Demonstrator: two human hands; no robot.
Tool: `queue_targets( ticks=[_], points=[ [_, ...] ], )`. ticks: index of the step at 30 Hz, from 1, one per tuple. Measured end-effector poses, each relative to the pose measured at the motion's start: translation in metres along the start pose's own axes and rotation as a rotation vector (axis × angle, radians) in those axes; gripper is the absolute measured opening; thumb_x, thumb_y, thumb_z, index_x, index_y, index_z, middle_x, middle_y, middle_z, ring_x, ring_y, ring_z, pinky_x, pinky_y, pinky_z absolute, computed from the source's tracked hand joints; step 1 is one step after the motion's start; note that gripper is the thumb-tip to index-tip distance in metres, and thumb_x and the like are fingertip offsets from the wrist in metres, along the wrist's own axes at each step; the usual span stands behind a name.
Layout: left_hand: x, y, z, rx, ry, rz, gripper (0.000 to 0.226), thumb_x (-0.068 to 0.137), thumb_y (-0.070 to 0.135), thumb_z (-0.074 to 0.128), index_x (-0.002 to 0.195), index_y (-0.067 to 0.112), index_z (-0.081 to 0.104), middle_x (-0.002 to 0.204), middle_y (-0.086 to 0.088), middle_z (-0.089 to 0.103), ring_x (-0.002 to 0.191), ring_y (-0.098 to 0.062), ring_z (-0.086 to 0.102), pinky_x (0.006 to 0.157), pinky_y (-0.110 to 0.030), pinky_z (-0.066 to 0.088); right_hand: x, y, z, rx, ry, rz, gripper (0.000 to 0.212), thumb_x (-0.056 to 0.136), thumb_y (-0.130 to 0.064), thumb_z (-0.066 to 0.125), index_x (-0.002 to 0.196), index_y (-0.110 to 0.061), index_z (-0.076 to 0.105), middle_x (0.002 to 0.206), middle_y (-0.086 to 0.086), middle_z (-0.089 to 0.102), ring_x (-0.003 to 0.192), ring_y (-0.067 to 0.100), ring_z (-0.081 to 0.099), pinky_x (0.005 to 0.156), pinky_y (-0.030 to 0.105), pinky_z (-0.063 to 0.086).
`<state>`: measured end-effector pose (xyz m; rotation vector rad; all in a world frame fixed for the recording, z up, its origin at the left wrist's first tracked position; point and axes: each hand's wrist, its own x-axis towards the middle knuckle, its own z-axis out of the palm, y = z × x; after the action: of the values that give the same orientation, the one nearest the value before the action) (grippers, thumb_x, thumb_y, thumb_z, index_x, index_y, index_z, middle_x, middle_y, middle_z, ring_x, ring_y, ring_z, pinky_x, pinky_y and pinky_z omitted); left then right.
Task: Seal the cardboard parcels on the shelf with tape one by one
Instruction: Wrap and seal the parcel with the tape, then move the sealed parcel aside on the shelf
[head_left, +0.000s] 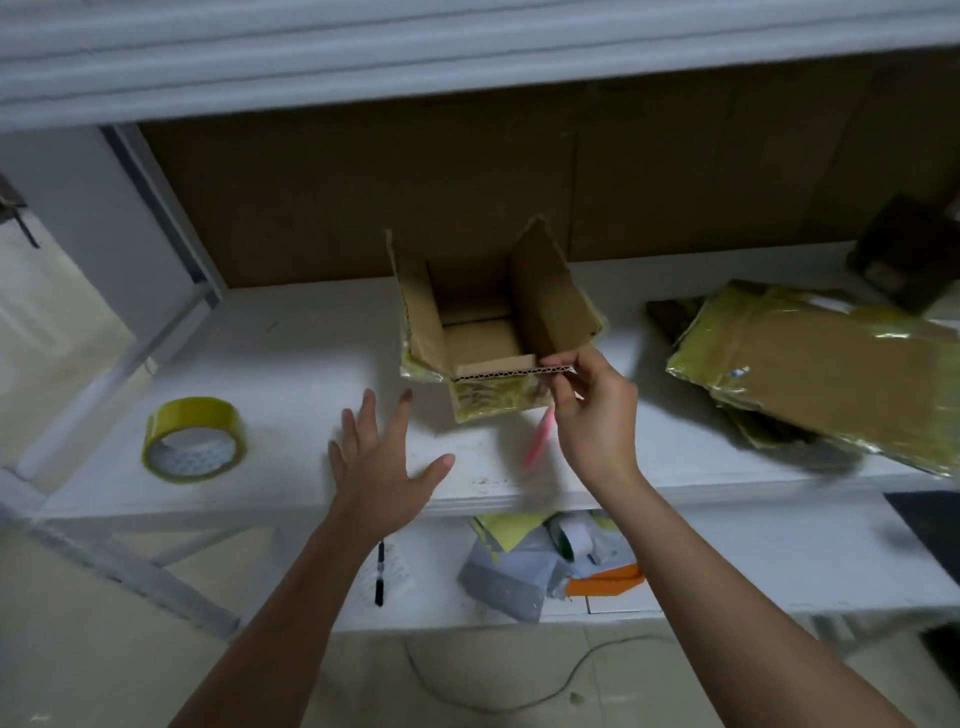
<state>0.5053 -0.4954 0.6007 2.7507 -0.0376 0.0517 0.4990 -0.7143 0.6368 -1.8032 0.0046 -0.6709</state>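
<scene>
A small open cardboard box (483, 317) stands on the white shelf (291, 364), its flaps up and old yellowish tape on its outside. My right hand (592, 410) pinches the near flap's edge at its right end. A blurred pink object (537, 439) lies just below that hand; whether the hand holds it I cannot tell. My left hand (384, 467) hovers with fingers spread over the shelf, left of the box and touching nothing. A roll of yellow tape (195, 439) lies on the shelf farther left.
Flattened taped cardboard pieces (826, 374) lie on the shelf to the right, with a dark box (904, 254) behind them. The lower shelf holds a black marker (379, 574), grey bags (511, 577) and an orange item (605, 579). A brown board backs the shelf.
</scene>
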Motion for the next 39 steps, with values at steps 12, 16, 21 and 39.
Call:
queue_targets(
  ticks=[12,16,21,39],
  points=[
    [-0.115,0.123,0.008,-0.052,-0.085,0.268,0.088,0.087,0.063,0.055,0.153,0.043,0.002,0.163,-0.001,-0.017,0.149,-0.03,-0.018,0.119,-0.052,-0.006,-0.108,-0.058,-0.18,-0.165,0.228,-0.069,0.028,0.088,0.009,0.054,0.089,-0.016,0.065,0.08,-0.02,0.064,0.075,-0.009,0.061,0.066,0.004,0.04],
    [-0.138,0.182,0.013,-0.052,-0.152,0.373,0.091,0.089,0.06,0.056,0.154,0.041,-0.005,0.162,0.003,-0.023,0.149,-0.027,-0.021,0.118,-0.05,-0.009,-0.127,-0.066,-0.252,-0.239,0.363,-0.029,0.026,0.089,0.009,0.052,0.092,-0.013,0.066,0.077,-0.016,0.064,0.071,-0.009,0.06,0.062,0.003,0.039],
    [-0.153,0.241,0.023,-0.056,-0.243,0.451,0.087,0.093,0.054,0.054,0.155,0.038,-0.005,0.162,0.0,-0.022,0.148,-0.027,-0.023,0.118,-0.047,-0.012,-0.142,-0.059,-0.336,-0.333,0.53,0.057,0.028,0.091,0.004,0.052,0.091,-0.022,0.063,0.079,-0.021,0.062,0.073,-0.01,0.059,0.065,0.006,0.043],
    [-0.068,0.506,0.114,0.032,-0.212,0.497,0.083,0.095,0.049,0.055,0.156,0.034,0.001,0.164,-0.006,-0.015,0.149,-0.032,-0.018,0.119,-0.052,-0.009,-0.026,0.086,-0.527,-0.422,0.534,0.203,0.019,0.091,0.007,0.051,0.096,-0.007,0.064,0.09,0.001,0.064,0.079,0.006,0.058,0.071,0.006,0.042]
  ],
)
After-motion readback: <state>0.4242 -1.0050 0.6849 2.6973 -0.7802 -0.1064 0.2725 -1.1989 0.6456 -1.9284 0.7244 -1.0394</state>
